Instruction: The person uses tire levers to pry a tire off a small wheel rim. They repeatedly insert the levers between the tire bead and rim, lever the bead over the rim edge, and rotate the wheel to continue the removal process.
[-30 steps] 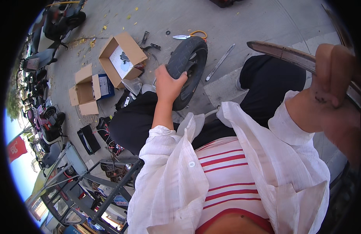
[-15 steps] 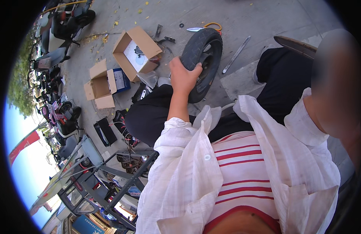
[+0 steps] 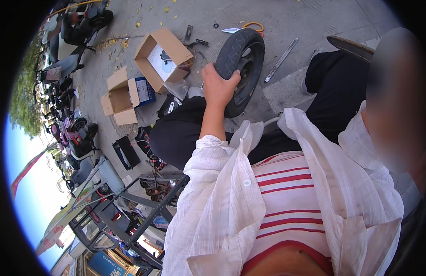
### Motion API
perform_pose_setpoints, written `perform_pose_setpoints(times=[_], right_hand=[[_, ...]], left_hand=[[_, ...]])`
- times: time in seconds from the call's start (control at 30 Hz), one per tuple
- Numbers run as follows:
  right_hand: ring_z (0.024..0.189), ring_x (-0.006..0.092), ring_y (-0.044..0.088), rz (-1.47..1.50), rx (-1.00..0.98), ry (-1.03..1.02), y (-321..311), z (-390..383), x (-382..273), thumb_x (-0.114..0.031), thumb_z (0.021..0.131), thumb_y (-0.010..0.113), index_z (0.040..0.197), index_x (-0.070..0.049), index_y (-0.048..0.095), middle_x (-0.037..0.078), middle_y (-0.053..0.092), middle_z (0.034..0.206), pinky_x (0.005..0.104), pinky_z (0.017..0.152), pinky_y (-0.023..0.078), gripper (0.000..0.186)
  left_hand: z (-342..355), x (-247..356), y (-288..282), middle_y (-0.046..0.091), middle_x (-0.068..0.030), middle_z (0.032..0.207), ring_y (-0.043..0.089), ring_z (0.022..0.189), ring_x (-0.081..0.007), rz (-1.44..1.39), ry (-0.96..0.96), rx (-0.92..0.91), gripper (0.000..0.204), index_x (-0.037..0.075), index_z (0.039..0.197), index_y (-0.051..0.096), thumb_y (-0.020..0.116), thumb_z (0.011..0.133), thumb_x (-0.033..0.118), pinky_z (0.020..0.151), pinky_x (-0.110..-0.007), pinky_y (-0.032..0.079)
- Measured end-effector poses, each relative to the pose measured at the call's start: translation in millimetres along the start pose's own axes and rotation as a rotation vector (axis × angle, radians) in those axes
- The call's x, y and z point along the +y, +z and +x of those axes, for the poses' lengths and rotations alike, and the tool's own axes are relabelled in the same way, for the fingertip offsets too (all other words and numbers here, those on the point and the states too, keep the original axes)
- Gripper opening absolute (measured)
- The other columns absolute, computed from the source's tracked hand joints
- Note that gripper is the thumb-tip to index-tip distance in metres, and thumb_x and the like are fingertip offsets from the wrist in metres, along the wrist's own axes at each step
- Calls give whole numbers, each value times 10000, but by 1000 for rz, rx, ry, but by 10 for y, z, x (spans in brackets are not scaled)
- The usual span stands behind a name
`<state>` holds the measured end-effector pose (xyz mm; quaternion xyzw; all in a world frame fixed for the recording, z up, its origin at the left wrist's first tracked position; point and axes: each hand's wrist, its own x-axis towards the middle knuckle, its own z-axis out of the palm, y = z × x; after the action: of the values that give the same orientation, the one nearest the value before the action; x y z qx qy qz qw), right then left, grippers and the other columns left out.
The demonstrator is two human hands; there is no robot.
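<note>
A small black scooter wheel [image 3: 240, 73] with a treaded tyre stands tilted on the pavement in front of my knees. My left hand [image 3: 219, 86] grips the tyre's near left side, with the thumb over the sidewall toward the rim. On the right, my raised right arm ends in a heavily blurred patch, where my right hand [image 3: 397, 78] cannot be made out. A long brown, dark-edged thing [image 3: 350, 47] juts out leftward from behind that blur. I cannot tell its kind, or whether the hand holds it.
Right of the wheel lies a long metal bar [image 3: 281, 60]. Scissors with orange handles [image 3: 254, 26] lie beyond it. Two open cardboard boxes [image 3: 176, 46], a black tray [image 3: 126, 152] and loose parts are on the left. A metal frame [image 3: 153, 214] and parked scooters [image 3: 79, 27] stand farther left.
The view has shifted slightly, so surrounding things sit a little differently. My left hand keeps its grip on the wheel. The right arm stays raised and blurred.
</note>
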<state>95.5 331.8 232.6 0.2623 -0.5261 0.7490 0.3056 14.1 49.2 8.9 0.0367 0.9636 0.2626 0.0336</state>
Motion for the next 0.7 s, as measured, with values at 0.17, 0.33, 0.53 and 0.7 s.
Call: perform_pose_setpoints(times=[0.17,0.33,0.53,0.7], right_hand=[[409,11,325,1,12,19,48,0,3,-375,942,599,1000,-38,595,-16,517,689,174,369,267,342],[405,8,322,-4,26,34,78,13,4,-396,947,593,998,-37,596,-13,524,696,170,361,263,363],[399,5,318,-28,79,90,146,53,39,-422,952,585,997,-37,596,-10,533,705,166,352,258,388],[395,2,315,-79,339,401,108,163,401,-444,957,579,996,-36,597,-6,541,712,163,344,254,410]], left_hand=[[-7,-4,-4,502,-239,1176,554,1073,-425,0,-12,1,768,-52,1215,448,768,688,408,897,-466,470],[-3,30,-1,499,-240,1191,555,1080,-422,2,-20,-8,770,-54,1224,448,765,694,406,905,-464,469],[-7,23,-8,514,-238,1198,554,1099,-415,8,-23,4,762,-49,1235,459,761,701,403,923,-457,464],[25,32,-12,517,-244,1252,546,1145,-402,-34,-34,-16,796,-46,1292,458,762,704,396,966,-441,445]])
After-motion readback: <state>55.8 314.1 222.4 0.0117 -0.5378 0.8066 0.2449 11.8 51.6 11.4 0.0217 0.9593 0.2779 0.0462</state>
